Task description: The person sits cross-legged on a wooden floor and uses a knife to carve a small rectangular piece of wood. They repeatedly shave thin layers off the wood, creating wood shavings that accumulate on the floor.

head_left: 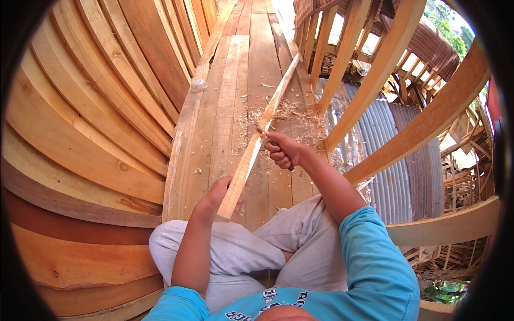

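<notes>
Wraps the fingers (278, 155) of the right hand (285, 149) in a tight curl around what looks like a knife (291, 168), with a dark end poking out at the fist's near side. Sets that fist at the right side of a long wooden strip (247, 160), roughly midway along. Cannot tell exactly how the blade meets the pale wood. Closes the left hand (218, 190) on the strip's near end, from the left and underneath, with blurred fingertips showing on the right. Brings the right forearm (334, 184) in from the near right, slanting far and left. Points the left forearm (194, 241) almost straight ahead, over crossed legs in grey trousers (230, 249).

Slants the strip from near left to far right, above a plank floor (225, 107), with the far end close to the wooden slats (369, 107). Scatters shavings (292, 115) mostly right of the strip. Leaves working room on the left, as far as the tall boards (85, 150), with a clear container (198, 85) by that edge. Drops away on the right, past the slats, to corrugated sheets (391, 155).
</notes>
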Demonstrator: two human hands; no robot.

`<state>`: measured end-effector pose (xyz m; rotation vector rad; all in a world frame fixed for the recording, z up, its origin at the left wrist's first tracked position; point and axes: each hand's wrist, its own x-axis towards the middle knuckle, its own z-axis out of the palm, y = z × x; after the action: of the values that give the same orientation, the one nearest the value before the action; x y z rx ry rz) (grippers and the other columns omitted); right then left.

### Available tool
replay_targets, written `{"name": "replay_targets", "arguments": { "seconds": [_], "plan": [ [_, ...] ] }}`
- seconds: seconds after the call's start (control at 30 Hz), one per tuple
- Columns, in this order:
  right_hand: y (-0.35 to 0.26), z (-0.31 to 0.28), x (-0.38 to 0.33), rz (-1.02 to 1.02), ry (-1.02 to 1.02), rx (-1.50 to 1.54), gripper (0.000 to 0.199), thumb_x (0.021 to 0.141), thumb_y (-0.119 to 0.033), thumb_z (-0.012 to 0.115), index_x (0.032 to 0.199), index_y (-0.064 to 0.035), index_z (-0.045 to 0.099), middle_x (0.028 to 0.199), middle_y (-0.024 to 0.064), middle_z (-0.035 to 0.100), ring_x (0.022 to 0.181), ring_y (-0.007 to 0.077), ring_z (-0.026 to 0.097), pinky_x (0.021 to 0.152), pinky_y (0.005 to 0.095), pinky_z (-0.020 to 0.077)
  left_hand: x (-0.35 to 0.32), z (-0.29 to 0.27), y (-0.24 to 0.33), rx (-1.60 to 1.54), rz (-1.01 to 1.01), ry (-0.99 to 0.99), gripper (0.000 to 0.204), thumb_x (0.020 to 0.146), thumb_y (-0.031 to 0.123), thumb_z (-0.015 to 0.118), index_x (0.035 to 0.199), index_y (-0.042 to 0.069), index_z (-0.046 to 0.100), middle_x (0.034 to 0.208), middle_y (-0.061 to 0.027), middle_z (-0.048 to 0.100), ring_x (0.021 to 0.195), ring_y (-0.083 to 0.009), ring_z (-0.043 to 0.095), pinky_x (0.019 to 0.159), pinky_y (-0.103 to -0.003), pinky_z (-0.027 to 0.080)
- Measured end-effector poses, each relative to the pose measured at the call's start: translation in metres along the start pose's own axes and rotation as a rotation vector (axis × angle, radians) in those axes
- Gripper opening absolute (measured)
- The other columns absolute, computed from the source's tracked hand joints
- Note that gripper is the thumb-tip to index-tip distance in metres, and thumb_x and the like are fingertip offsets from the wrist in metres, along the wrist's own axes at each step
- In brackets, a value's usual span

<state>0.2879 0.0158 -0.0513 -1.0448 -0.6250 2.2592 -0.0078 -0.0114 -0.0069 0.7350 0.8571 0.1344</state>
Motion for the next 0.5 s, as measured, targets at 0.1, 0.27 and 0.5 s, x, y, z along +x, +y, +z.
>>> {"name": "replay_targets", "arguments": {
  "seconds": [0.1, 0.27, 0.5],
  "plan": [
    [0.008, -0.029, 0.011, 0.046, -0.559, 0.341, 0.06, 0.103, -0.059, 0.034, 0.059, -0.0184, 0.03, 0.048, -0.0074, 0.019, 0.039, 0.0066, 0.012, 0.033, 0.0242, 0.0083, -0.002, 0.001, 0.002, -0.009, -0.001, -0.055, 0.047, 0.105, 0.042, 0.031, 0.12, 0.005, 0.055, 0.06, -0.0074, 0.052, 0.042, -0.0176, 0.054, 0.038, -0.031, 0.042],
    [-0.001, -0.005, 0.005, -0.025, -0.113, 0.021, 0.061, 0.101, -0.062, 0.035, 0.06, -0.0171, 0.03, 0.05, -0.0074, 0.021, 0.04, 0.0065, 0.013, 0.032, 0.0254, 0.0103, -0.01, -0.009, 0.007, -0.036, 0.008, -0.08, 0.043, 0.104, 0.039, 0.035, 0.117, 0.005, 0.058, 0.06, -0.0096, 0.05, 0.045, -0.0192, 0.051, 0.041, -0.034, 0.043],
    [0.002, 0.02, -0.001, -0.448, 0.677, -0.842, 0.064, 0.098, -0.061, 0.047, 0.06, -0.0102, 0.048, 0.051, -0.0021, 0.04, 0.037, 0.0112, 0.03, 0.034, 0.0324, 0.0235, -0.008, 0.002, 0.008, -0.036, 0.021, -0.038, 0.043, 0.104, 0.037, 0.034, 0.117, 0.004, 0.058, 0.06, -0.0079, 0.049, 0.046, -0.0176, 0.05, 0.04, -0.032, 0.043]
  ]
}}
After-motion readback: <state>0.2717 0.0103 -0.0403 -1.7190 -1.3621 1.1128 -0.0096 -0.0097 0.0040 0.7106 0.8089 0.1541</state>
